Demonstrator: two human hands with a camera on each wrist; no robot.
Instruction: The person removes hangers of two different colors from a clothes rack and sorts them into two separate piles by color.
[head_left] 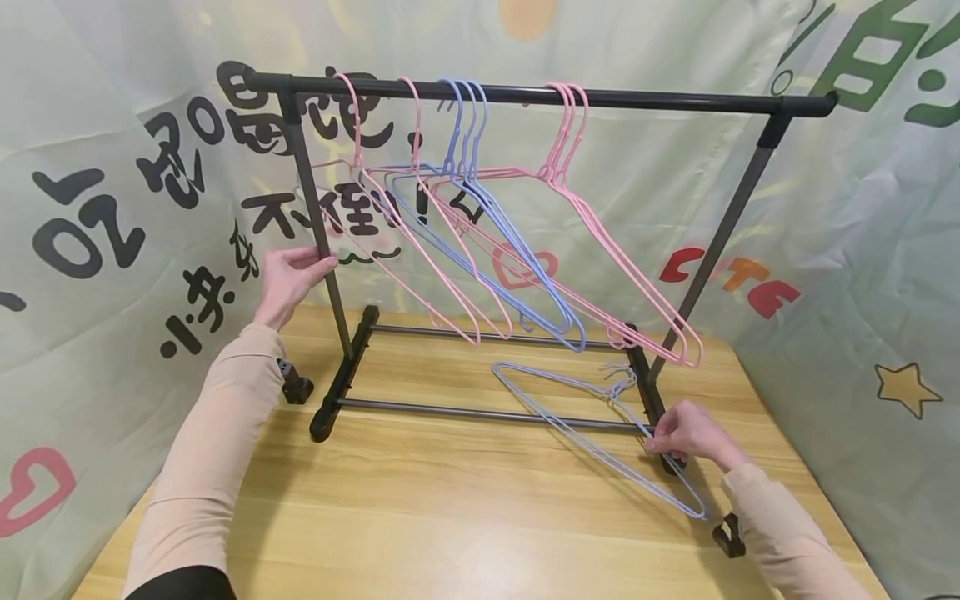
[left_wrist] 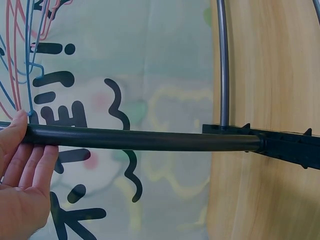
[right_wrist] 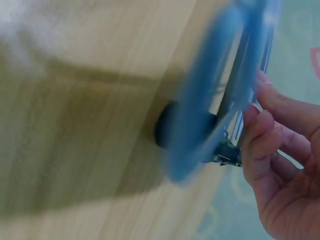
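My left hand [head_left: 288, 283] pinches the left upright post [head_left: 333, 292] of a black garment rack, thumb on one side and fingers on the other; the left wrist view shows the same hold on the post [left_wrist: 135, 139]. Low at the right, my right hand [head_left: 692, 433] pinches the side of blue wire hangers [head_left: 617, 390], tilted in front of the rack's right foot. Close up in the right wrist view, the blue hanger [right_wrist: 190, 110] is blurred beside the fingertips. How many hangers it holds, I cannot tell.
From the top rail [head_left: 675, 101] hang pink hangers [head_left: 355, 117] at the left, blue hangers [head_left: 468, 117] in the middle and more pink hangers [head_left: 567, 125] at the right. Two lower bars [head_left: 480, 412] join the feet on the wooden table [head_left: 420, 517]. A printed cloth [head_left: 847, 250] surrounds it.
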